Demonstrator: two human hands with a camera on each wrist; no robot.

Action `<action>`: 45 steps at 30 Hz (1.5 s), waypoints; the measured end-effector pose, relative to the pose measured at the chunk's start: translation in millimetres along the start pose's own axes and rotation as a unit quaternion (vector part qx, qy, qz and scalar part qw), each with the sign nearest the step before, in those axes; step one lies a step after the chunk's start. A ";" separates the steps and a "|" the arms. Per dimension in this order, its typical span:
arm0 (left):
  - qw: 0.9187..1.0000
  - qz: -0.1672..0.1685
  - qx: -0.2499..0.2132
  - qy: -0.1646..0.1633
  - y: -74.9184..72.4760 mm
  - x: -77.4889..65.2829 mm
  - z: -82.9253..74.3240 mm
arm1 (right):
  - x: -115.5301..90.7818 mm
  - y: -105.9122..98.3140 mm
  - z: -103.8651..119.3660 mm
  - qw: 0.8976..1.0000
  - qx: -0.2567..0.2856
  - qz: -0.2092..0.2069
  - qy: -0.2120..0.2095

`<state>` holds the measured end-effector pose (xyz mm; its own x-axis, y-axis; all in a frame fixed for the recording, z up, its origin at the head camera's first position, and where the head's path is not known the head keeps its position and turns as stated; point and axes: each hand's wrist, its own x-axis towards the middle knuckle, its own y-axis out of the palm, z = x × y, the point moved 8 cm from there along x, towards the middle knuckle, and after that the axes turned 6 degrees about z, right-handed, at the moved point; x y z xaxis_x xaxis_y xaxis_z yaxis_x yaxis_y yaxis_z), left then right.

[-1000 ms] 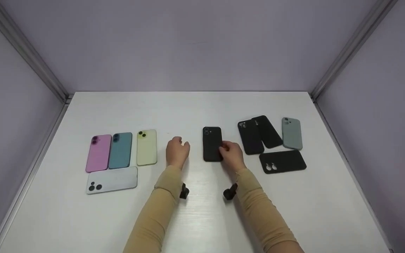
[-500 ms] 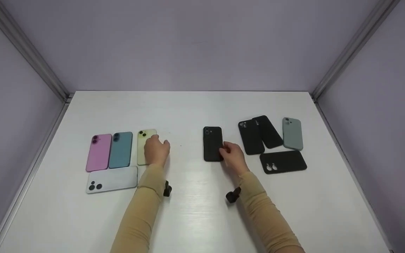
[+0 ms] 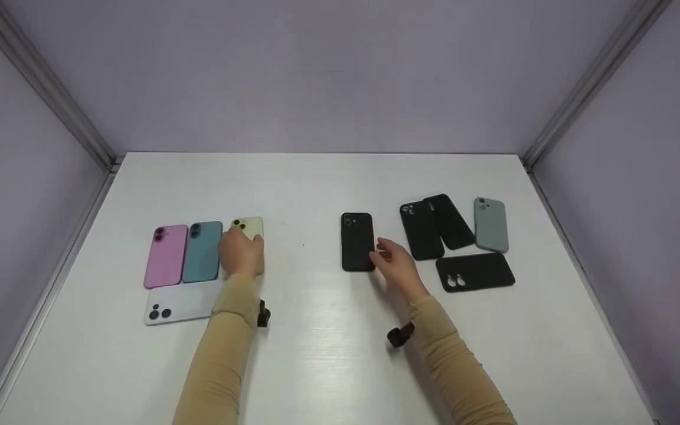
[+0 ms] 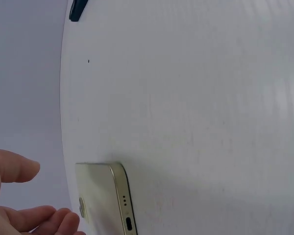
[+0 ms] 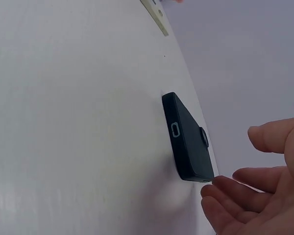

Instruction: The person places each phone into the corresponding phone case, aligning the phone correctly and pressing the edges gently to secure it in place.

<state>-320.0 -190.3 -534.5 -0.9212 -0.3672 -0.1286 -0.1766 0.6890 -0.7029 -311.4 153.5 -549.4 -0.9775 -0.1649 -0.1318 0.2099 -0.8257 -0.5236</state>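
Note:
In the head view, my left hand (image 3: 239,254) is over the pale yellow phone (image 3: 254,226), covering much of it. The left wrist view has the thumb and loosely bent fingers apart, beside the yellow phone (image 4: 100,196), which lies back up. A black phone case (image 3: 356,242) lies flat near the middle of the table; whether a phone is inside I cannot tell. Beside its right edge is my right hand (image 3: 398,268), fingers relaxed and holding nothing. In the right wrist view, the fingertips are close to a corner of the black case (image 5: 188,142); contact is unclear.
Left of the yellow phone lie a teal phone (image 3: 203,254), a pink phone (image 3: 166,257) and a white phone (image 3: 180,304). On the right are a grey-green phone case (image 3: 491,227) and more black cases (image 3: 422,233), two overlapping and one sideways (image 3: 476,273).
My left hand has moved left from the bare table onto the yellow phone. My right hand has drawn slightly right, away from the black phone case.

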 end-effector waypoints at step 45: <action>0.991 0.062 0.100 -0.071 0.9 10.9 22.3 | -13.5 -43.7 2.3 0.995 -0.037 -0.055 -0.071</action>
<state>-322.5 -207.6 -552.1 -0.8709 -0.3815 -0.3098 0.0201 0.6023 -0.7980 -307.3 190.6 -522.8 -0.9869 -0.1541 0.0468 0.0972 -0.8017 -0.5898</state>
